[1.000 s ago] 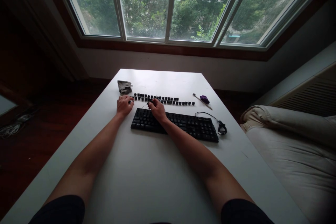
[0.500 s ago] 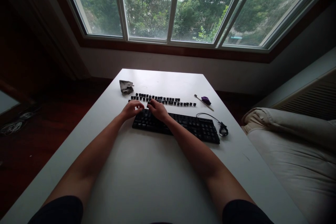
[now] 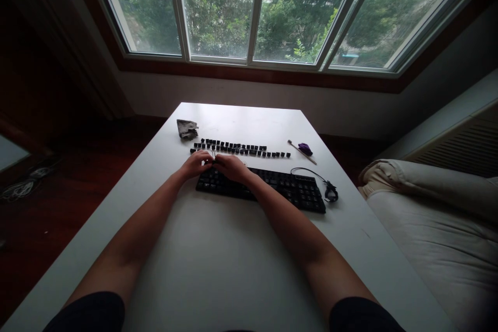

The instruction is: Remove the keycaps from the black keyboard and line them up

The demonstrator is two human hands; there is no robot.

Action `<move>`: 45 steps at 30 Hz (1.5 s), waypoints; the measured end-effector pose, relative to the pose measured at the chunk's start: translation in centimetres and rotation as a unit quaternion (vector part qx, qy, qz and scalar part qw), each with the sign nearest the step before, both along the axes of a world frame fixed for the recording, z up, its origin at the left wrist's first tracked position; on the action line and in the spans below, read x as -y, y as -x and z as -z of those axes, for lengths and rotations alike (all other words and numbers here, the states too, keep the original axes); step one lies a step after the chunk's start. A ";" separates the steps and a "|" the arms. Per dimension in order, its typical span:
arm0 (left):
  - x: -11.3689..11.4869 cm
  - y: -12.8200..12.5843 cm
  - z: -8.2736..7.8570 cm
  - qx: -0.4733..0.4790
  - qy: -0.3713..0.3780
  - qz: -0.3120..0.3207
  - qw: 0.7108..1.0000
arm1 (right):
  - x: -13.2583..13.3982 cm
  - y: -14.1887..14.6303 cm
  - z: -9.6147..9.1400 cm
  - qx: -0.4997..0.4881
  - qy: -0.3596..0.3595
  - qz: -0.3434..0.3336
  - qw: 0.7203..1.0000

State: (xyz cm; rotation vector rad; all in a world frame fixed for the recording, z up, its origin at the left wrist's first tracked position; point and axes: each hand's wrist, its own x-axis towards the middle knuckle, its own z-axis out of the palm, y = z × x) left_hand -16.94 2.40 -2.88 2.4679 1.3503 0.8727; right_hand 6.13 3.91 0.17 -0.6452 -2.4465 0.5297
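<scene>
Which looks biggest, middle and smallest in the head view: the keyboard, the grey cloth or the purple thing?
1. keyboard
2. grey cloth
3. purple thing, only a little smaller than the cloth

1. keyboard far-left corner: hidden under left hand and right hand.
2. thin item between hands: too small to identify; grip unreadable.
3. desk near edge: cut off at bottom.

Crumpled cloth, perhaps purple brush

Left hand, right hand meet over keyboard.
</scene>
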 end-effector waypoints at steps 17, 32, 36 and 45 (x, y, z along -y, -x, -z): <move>0.3 -0.4 -0.2 0.009 0.019 0.003 1.000 | 0.1 -0.5 1.0 -0.025 0.026 0.047 0.998; 0.4 -0.4 -0.5 0.019 0.027 0.016 0.999 | 0.0 -0.6 0.9 -0.105 0.106 0.070 0.986; 0.7 -0.6 -0.7 0.020 0.031 0.017 0.999 | -0.1 -0.7 1.1 -0.119 0.120 0.080 0.982; 0.8 -1.6 -1.1 0.077 0.046 0.003 0.996 | -0.3 -0.4 1.7 -0.161 0.129 0.138 0.969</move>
